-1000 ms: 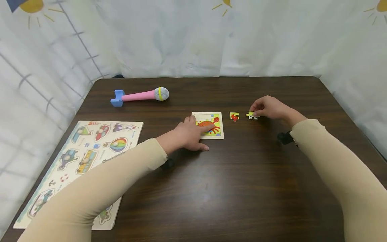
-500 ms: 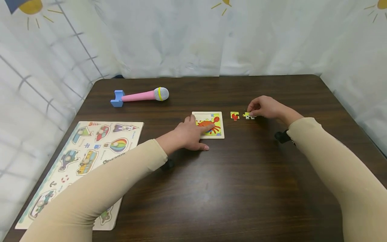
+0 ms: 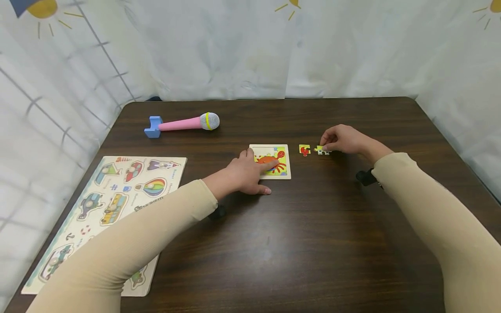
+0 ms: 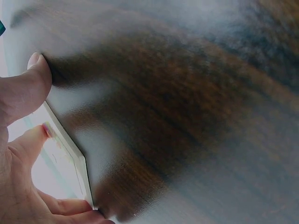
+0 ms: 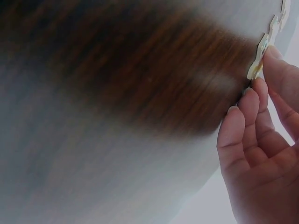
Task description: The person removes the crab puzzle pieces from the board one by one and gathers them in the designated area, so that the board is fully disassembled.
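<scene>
A small wooden crab puzzle (image 3: pixel 281 171) lies on the table in front of me, with bare wood showing along its upper left. My left hand (image 3: pixel 244 174) rests on it, index finger stretched over the crab and thumb on the table. In the left wrist view the fingers touch the puzzle's frame (image 4: pixel 70 144). To the right, my right hand (image 3: pixel 344 138) pinches a yellow puzzle piece (image 3: pixel 321 151) with eye-like markings, low over the table. Between that piece and the frame lies a red and yellow puzzle piece (image 3: pixel 304 150).
A pink toy microphone (image 3: pixel 182 124) lies at the back left, its handle end against a blue stand (image 3: pixel 153 127). A large vehicle puzzle board (image 3: pixel 133 195) covers the table's left side, partly under my left sleeve. White curtains (image 3: pixel 242 52) hang behind the table (image 3: pixel 289 243).
My right hand has slid slightly left with the yellow puzzle piece, bringing it closer to the red and yellow one. The left hand has stayed on the crab puzzle.
</scene>
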A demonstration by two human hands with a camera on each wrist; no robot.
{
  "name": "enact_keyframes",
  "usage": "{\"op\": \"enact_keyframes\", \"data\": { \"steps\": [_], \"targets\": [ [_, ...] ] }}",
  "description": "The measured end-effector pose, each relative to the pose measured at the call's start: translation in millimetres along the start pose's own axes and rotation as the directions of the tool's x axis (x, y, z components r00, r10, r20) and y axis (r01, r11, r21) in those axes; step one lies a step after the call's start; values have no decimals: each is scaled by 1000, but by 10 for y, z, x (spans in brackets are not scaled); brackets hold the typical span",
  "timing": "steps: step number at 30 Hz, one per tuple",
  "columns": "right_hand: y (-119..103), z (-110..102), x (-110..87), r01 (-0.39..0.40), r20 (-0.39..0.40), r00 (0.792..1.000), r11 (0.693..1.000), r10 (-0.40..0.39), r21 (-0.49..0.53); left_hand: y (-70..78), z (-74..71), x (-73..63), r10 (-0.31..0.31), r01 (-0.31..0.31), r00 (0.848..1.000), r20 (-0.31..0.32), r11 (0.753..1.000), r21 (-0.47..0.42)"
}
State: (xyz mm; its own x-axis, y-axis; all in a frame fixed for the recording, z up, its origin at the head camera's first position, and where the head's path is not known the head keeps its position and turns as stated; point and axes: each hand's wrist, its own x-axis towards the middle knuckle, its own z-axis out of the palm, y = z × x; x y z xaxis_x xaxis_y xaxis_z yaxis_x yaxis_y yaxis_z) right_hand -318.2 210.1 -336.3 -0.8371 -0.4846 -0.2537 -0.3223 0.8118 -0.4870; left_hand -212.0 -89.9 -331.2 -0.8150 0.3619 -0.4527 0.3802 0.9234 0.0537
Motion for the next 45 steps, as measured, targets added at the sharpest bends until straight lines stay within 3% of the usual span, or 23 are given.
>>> {"op": "enact_keyframes", "data": {
  "steps": [14,21,27,31,45],
  "targets": [
    [-2,-18,-4,15,-11,1000,1000,-16,-27,-11,10,19,-1,1,1000,3,1000,0],
    [-283,59,102,70,-75,994,996,-75,-62,-13,-6,15,7,-7,1000,-2,1000,7],
    [-691,292,266,253,-4,967,958,-256,-137,-13,-19,15,6,-6,1000,5,1000,19],
    [-865,384,334,324,47,946,933,-321,-157,-11,-13,24,13,-13,1000,8,999,37],
    [-953,433,415,328,84,944,931,-318,-160,-19,-10,62,17,-17,1000,-1,999,49]
  ]
}}
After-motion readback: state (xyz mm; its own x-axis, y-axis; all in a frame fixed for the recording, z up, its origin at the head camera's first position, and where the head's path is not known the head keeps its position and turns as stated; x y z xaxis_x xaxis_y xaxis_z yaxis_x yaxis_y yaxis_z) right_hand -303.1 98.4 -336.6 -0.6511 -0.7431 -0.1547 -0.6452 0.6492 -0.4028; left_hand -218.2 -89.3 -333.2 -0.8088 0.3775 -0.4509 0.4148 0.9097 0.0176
